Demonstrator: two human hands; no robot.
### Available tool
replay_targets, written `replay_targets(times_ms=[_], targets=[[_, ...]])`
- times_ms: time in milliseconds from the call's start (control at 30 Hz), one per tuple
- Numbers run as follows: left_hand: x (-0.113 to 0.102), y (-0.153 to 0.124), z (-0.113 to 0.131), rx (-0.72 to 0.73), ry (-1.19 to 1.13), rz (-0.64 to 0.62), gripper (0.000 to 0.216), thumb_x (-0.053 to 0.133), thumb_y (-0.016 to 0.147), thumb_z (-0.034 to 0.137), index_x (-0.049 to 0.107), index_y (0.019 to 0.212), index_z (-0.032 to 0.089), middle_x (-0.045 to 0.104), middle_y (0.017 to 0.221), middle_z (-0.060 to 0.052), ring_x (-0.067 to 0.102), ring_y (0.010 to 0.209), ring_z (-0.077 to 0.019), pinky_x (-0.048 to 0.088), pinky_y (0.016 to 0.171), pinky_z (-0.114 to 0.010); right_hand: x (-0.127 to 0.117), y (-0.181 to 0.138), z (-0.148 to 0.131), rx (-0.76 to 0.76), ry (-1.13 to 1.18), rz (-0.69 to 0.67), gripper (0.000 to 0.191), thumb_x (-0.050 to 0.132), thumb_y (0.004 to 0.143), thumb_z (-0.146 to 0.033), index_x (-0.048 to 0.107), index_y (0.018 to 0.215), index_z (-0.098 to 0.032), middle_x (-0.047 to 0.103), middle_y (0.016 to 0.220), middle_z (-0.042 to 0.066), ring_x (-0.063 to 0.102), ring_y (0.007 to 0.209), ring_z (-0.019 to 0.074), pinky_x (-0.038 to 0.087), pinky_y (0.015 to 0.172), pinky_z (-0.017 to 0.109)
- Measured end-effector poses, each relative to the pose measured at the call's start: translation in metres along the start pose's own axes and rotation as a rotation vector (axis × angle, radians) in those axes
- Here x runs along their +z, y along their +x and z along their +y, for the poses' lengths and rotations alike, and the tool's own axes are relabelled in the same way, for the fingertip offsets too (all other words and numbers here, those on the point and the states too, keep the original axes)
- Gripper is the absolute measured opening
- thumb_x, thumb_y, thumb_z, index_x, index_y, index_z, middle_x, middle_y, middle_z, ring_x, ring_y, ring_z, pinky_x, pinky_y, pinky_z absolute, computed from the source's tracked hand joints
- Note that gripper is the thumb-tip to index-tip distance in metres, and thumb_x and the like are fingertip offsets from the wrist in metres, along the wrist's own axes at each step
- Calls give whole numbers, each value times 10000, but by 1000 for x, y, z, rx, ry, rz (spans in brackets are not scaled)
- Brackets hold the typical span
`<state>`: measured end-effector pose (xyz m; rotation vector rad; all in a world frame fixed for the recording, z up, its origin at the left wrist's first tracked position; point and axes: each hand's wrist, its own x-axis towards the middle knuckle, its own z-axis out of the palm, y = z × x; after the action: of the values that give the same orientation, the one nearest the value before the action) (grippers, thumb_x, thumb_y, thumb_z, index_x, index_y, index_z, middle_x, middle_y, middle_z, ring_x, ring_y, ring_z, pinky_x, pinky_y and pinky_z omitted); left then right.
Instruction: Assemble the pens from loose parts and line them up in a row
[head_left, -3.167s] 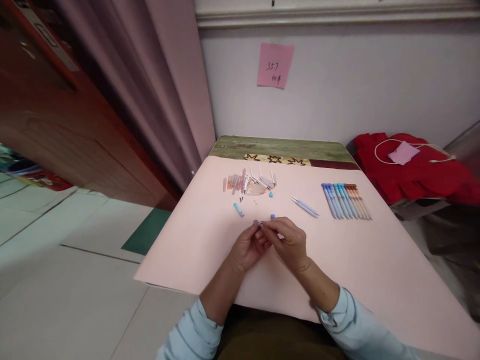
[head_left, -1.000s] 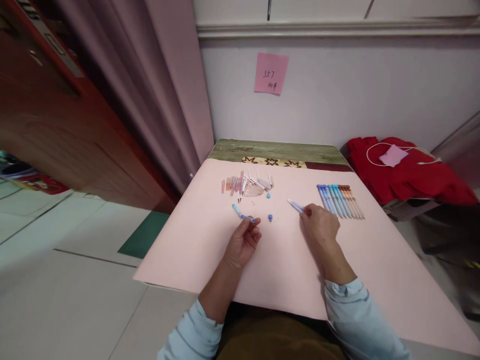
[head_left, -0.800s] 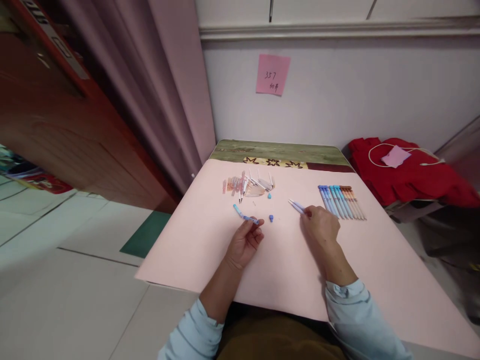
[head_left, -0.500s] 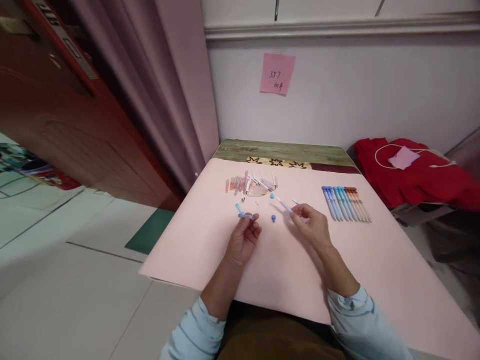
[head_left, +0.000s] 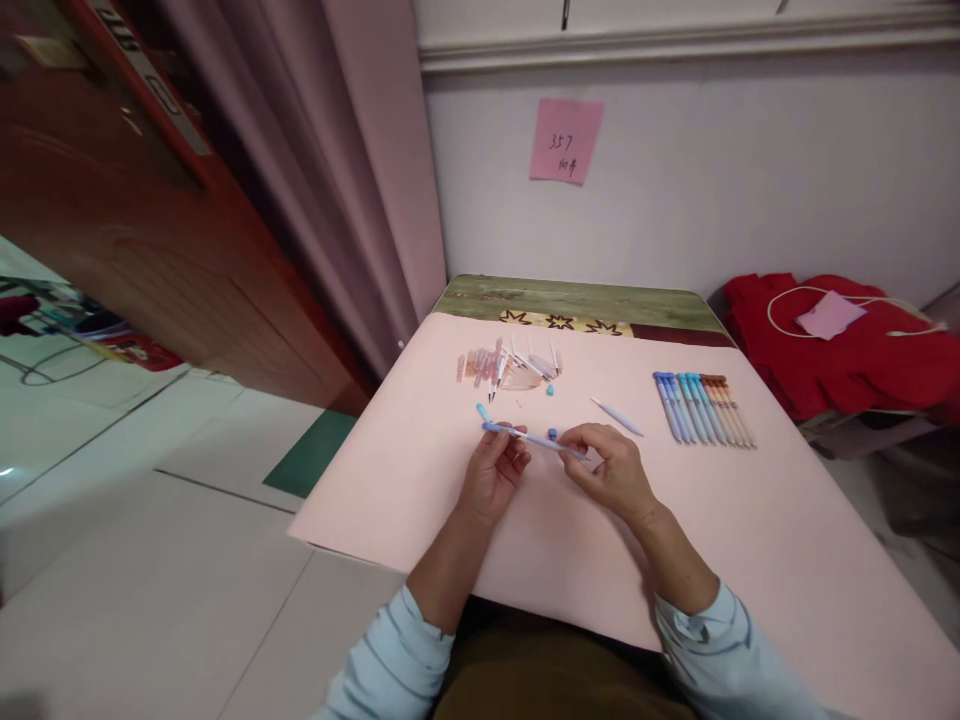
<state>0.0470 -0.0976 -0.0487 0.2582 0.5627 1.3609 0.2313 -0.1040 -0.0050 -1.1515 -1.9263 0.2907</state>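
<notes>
My left hand (head_left: 495, 475) pinches a short blue pen part (head_left: 501, 429) over the pink table cover (head_left: 750, 530). My right hand (head_left: 613, 468) pinches a thin pale-blue pen barrel (head_left: 553, 444), whose far end meets the part in my left hand. A small blue cap (head_left: 552, 434) lies just behind the barrel. Another blue piece (head_left: 483, 411) rests beyond my left fingers. One thin pale pen piece (head_left: 616, 416) lies alone to the right of my hands.
A heap of pink and clear pen parts (head_left: 504, 366) lies further back. A row of several blue and orange pens (head_left: 703, 406) sits at the right. Red cloth with a white cable (head_left: 840, 340) lies beside the table. A curtain (head_left: 337, 170) hangs at the left.
My right hand went to the pair of thin pieces at the right, lifted one and carried it left to the part in my left hand. One thin piece stays on the cover.
</notes>
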Motion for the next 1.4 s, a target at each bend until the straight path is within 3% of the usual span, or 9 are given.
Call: replay_targets(times_ms=[500,667,833,1067,1200,1300,1400], targets=[[6,-4,-2,61,76,16,193,773,753,172,649,898,142,726,872,-57,624,637,-79,537,644,-205,6,-1,-3,-40,-74,-9,94,586,794,-192,667,836,-215,680,720,11,613,698,176,448,709,314],[6,-5,-2,59,78,30,221,782,738,172,648,912,145,732,873,-57,645,657,-89,541,663,-208,17,-5,-9,-36,-66,42,105,577,832,-205,666,880,-231,704,789,27,637,745,187,477,722,325],[6,-5,-2,66,89,26,203,778,746,184,652,899,140,732,875,-56,643,649,-85,545,664,-207,23,-9,-12,8,-11,146,75,596,844,-195,642,888,-234,709,851,39,648,800,196,503,742,329],[5,-5,-1,26,86,26,198,777,752,173,658,903,124,739,918,-73,652,652,-91,569,644,-215,25,-11,-11,58,24,159,47,620,861,-243,661,872,-222,712,825,37,643,739,176,507,711,305],[4,-6,0,-15,105,39,185,757,776,166,662,926,116,743,953,-95,675,664,-105,570,586,-195,26,-14,-7,141,8,136,165,618,891,-343,683,806,-218,711,742,26,628,632,153,480,615,267],[5,-7,0,-6,108,57,155,744,786,145,665,914,106,746,940,-105,693,686,-109,584,639,-191,26,-15,-4,199,-31,108,303,550,938,-412,686,748,-219,705,685,21,633,599,151,449,575,254],[7,-6,-1,26,101,80,147,744,784,132,666,906,108,748,920,-97,703,702,-112,589,688,-194,26,-15,-5,238,-29,83,266,561,922,-458,703,932,-232,707,696,10,649,606,155,466,600,252]])
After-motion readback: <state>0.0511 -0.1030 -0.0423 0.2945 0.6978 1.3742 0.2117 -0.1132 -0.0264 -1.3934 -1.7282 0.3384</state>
